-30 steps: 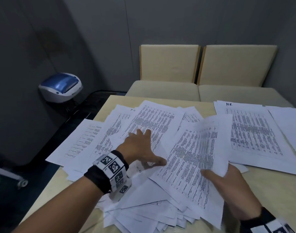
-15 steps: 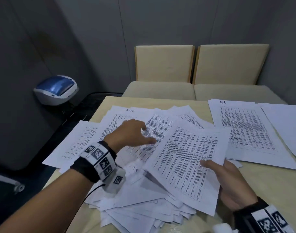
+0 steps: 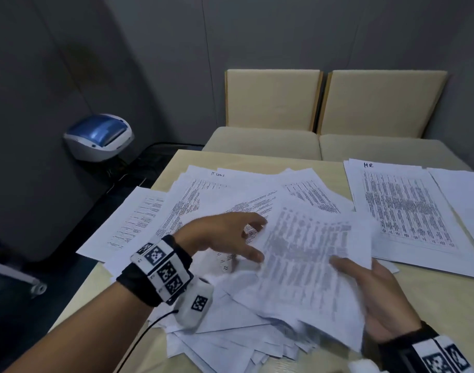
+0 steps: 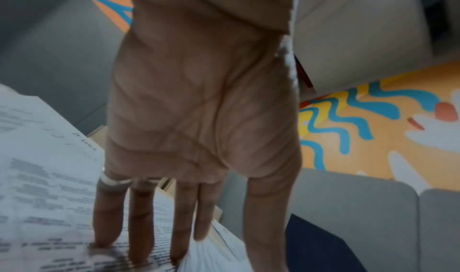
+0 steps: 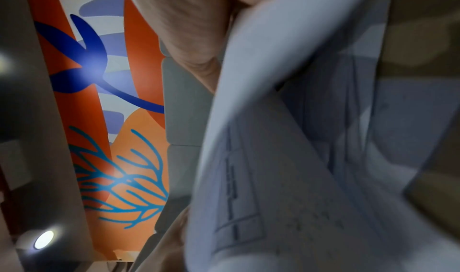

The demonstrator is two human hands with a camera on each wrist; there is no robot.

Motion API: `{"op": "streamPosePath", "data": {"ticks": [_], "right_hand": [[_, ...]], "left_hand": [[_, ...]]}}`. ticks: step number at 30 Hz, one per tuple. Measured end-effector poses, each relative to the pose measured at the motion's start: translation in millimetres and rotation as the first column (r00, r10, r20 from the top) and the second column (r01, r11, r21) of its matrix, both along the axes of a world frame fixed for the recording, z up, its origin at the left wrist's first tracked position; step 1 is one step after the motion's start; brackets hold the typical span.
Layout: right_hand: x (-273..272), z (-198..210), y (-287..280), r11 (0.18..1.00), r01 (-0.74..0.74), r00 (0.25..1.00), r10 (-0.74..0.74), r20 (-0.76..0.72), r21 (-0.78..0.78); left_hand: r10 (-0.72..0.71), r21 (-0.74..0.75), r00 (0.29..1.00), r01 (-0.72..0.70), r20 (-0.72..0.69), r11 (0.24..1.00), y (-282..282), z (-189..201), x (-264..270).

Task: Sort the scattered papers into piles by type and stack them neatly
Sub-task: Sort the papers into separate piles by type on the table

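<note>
A loose heap of white printed papers [image 3: 230, 332] covers the middle of the wooden table [image 3: 445, 305]. Behind it lies a spread pile headed "IT Logs" [image 3: 217, 184], seen also in the left wrist view as a sheet [image 4: 49, 178]. A pile headed "HR" [image 3: 402, 205] lies at the right. My right hand [image 3: 375, 292] pinches one printed sheet [image 3: 305, 265] by its near right edge, thumb on top; the sheet [image 5: 311, 158] is blurred. My left hand [image 3: 225, 235] is spread flat, its fingers [image 4: 139, 227] straight and touching the papers just left of that sheet.
A blank-looking sheet [image 3: 462, 200] lies at the far right by the HR pile. Two beige seats [image 3: 270, 103] stand behind the table. A white and blue machine [image 3: 98, 135] sits low at the left, with cables near the table's left edge.
My left hand has slid right and nearer, up to the held sheet. The sheet in my right hand has come down lower over the heap and is now blurred with motion.
</note>
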State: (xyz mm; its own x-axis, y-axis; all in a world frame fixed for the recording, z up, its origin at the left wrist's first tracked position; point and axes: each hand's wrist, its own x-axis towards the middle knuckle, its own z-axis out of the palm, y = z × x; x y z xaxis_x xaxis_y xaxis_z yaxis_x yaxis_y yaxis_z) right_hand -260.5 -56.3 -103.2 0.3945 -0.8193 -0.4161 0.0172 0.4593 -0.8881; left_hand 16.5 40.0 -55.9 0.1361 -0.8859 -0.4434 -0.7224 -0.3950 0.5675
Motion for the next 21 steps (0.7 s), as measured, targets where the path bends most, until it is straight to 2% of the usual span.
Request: {"op": "streamPosePath", "data": {"ticks": [2,4,7,10,12,16,19,21], "right_hand": [[-6,4,-1,0.998,-0.01,0.997,0.005,-0.073,-0.067],[-14,7,-7,0.979,-0.017,0.983,-0.021,-0.181,-0.205],[-25,12,-18,0.944,-0.021,0.967,-0.064,-0.248,-0.329],[-31,8,-26,0.953,-0.013,0.971,-0.06,-0.23,-0.302],[-31,4,-29,0.98,0.026,0.987,-0.056,-0.148,-0.196],[-31,5,-28,0.999,0.038,0.999,-0.037,-0.032,0.015],[-32,1,-31,0.999,0.046,0.998,-0.047,-0.045,-0.009],[-32,-3,-32,0.998,0.045,0.997,-0.048,-0.065,-0.045]], "left_hand": [[-0.059,0.028,0.998,0.06,-0.039,0.998,9,3,-1],[-0.022,0.021,1.0,0.022,-0.008,1.0,10,5,3],[0.075,0.018,0.959,-0.083,0.274,0.996,2,9,23],[0.091,0.098,0.912,-0.141,0.4,0.985,-7,1,50],[0.079,0.114,0.9,-0.141,0.429,0.983,-9,-3,62],[0.158,0.038,0.912,-0.186,0.378,0.982,-9,-3,67],[0.234,-0.028,0.933,-0.235,0.275,0.972,-3,-1,63],[0.342,-0.113,0.929,-0.328,0.143,0.938,0,-3,62]]}}
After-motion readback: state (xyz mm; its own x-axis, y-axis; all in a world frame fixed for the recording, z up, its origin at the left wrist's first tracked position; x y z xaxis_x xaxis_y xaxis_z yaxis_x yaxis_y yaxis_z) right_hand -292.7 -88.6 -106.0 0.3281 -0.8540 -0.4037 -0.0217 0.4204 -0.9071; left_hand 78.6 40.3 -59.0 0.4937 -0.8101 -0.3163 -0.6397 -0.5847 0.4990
